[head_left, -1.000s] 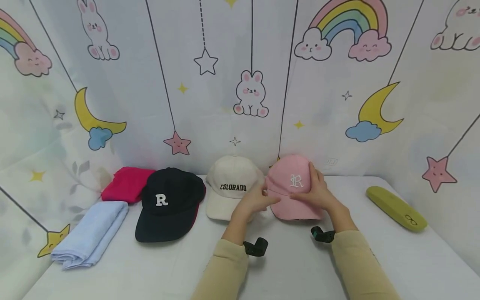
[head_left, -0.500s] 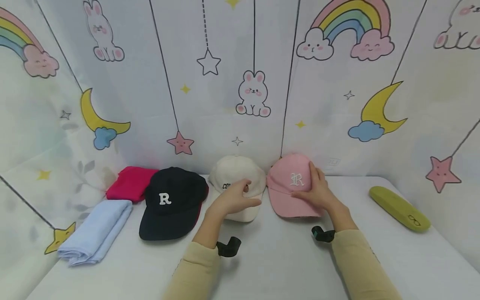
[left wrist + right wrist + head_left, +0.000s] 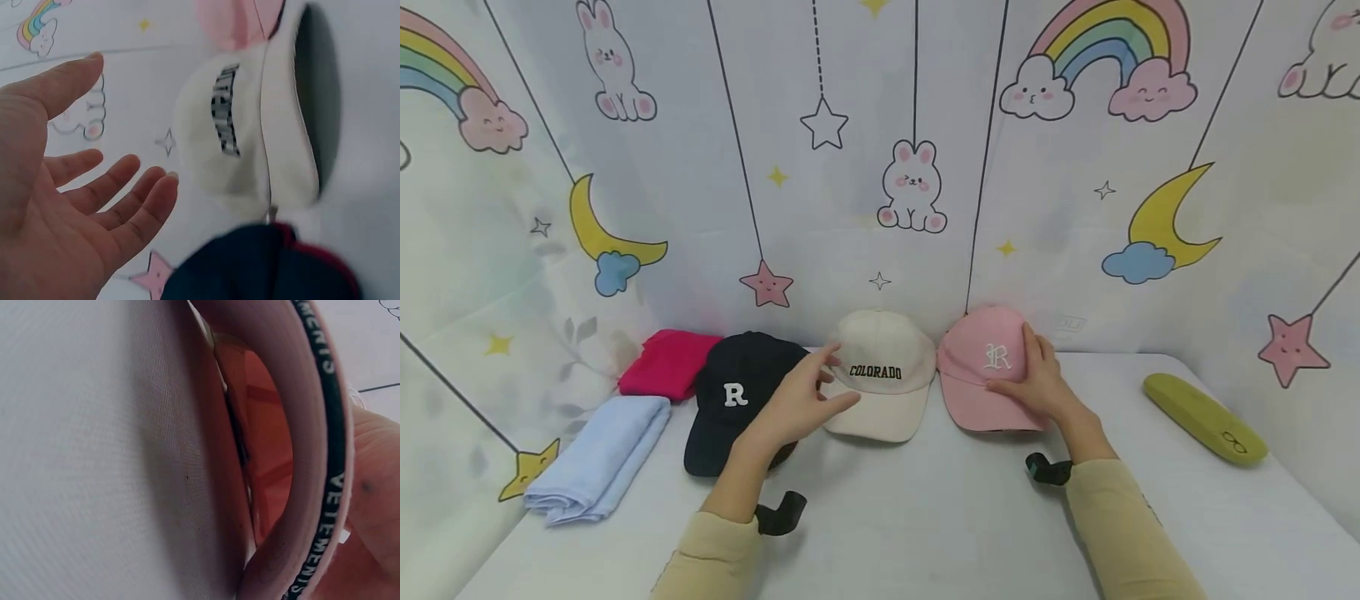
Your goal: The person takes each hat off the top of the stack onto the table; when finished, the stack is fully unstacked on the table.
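Three baseball caps stand in a row against the backdrop: a black cap [image 3: 715,433] with a white R, a cream cap [image 3: 880,412] reading COLORADO, and a pink cap [image 3: 973,404] with a white letter. My right hand [image 3: 1045,383] holds the pink cap by its right side, thumb across the front and fingers along the crown's edge. The right wrist view looks under the pink brim [image 3: 306,456], with part of that hand behind it. My left hand [image 3: 793,400] is in the air before the black cap, partly covering it; its palm [image 3: 56,244] is bare and the fingers are spread.
To the left lie a folded light blue cloth [image 3: 602,454] and a folded red cloth [image 3: 666,365]. A green glasses case [image 3: 1202,417] rests at the right on the white table [image 3: 955,525]. A printed curtain [image 3: 850,208] rises directly behind the caps.
My left hand has come away from the pink cap and moved left, passing the cream cap to the black one. The right hand has stayed on the pink cap. The view has shifted slightly left.
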The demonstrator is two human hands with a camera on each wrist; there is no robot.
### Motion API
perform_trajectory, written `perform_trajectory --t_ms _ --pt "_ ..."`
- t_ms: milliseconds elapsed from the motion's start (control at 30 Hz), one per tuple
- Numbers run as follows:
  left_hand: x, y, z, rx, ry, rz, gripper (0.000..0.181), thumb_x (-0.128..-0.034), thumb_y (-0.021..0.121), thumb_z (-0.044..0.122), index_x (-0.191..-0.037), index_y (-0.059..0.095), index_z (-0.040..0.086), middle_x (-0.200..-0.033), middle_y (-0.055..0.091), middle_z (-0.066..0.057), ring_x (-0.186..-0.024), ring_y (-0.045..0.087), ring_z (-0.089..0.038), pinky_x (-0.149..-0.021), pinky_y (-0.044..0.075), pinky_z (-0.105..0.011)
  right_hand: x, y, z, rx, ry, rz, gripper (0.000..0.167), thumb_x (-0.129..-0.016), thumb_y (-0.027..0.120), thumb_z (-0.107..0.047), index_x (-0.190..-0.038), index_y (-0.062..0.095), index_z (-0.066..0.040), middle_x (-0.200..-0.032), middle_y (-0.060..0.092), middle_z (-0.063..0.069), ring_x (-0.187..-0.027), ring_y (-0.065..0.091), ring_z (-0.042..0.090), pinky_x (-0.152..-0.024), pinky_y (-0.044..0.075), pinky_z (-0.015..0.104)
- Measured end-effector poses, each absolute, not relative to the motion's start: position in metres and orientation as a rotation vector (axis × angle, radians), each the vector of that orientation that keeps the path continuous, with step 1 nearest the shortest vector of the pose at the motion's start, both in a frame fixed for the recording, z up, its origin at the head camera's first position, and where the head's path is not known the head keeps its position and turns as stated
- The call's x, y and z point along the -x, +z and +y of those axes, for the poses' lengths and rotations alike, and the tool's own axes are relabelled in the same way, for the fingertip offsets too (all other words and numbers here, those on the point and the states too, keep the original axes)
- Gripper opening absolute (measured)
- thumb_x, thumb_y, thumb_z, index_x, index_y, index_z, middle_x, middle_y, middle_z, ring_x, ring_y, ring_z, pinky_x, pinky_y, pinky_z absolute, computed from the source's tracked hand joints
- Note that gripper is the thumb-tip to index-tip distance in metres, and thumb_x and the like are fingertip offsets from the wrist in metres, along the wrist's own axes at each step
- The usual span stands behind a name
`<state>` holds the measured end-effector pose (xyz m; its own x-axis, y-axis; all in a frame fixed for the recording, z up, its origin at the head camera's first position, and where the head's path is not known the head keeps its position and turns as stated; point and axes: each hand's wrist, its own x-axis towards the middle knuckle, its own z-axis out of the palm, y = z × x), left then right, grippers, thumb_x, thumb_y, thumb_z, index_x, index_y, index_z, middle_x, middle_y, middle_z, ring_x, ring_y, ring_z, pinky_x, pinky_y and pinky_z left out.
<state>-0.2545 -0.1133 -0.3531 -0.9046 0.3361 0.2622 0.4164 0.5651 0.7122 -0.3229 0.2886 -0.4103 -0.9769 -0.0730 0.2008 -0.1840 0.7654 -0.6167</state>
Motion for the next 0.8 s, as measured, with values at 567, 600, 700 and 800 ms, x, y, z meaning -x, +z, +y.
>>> perform_trajectory --t_ms 567,600,700,800 --pt "0.229 -0.360 -0.236 0.336 -1.103 -2.657 0.093 -0.0874 0.080 0.032 -0.155 0.025 -0.001 -0.146 0.038 -0.027 -0.125 0.045 -0.048 -0.096 0.048 -0.061 0.320 -0.406 0.286 -0.149 0.900 -2.818 0.132 -0.078 0.083 -0.055 -0.162 -0.011 -0.015 -0.157 0.005 0.031 -0.138 0.018 0.057 -0.103 0.028 0.075" --pt "0.228 -0.360 -0.241 0.322 -1.110 -2.656 0.095 -0.0869 0.080 0.032 -0.156 0.024 -0.002 -0.146 0.037 -0.028 -0.125 0.044 -0.050 -0.097 0.047 -0.062 0.319 -0.405 0.286 -0.145 0.897 -2.818 0.133 -0.077 0.083 -0.056 -0.162 -0.011 -0.015 -0.158 0.005 0.031 -0.138 0.018 0.056 -0.103 0.028 0.076" --pt "0.227 -0.360 -0.254 0.263 -1.141 -2.654 0.098 -0.0870 0.080 0.034 -0.157 0.020 -0.002 -0.147 0.035 -0.030 -0.127 0.043 -0.052 -0.098 0.045 -0.062 0.318 -0.401 0.284 -0.136 0.872 -2.809 0.131 -0.078 0.082 -0.057 -0.162 -0.010 -0.015 -0.158 0.006 0.030 -0.137 0.019 0.056 -0.102 0.027 0.077" --pt "0.228 -0.365 -0.265 0.205 -1.163 -2.664 0.101 -0.0881 0.078 0.037 -0.158 0.017 -0.002 -0.149 0.032 -0.031 -0.127 0.043 -0.051 -0.099 0.045 -0.062 0.316 -0.394 0.282 -0.137 0.851 -2.757 0.126 -0.080 0.081 -0.055 -0.162 -0.006 -0.014 -0.157 0.008 0.030 -0.135 0.020 0.058 -0.099 0.025 0.079"
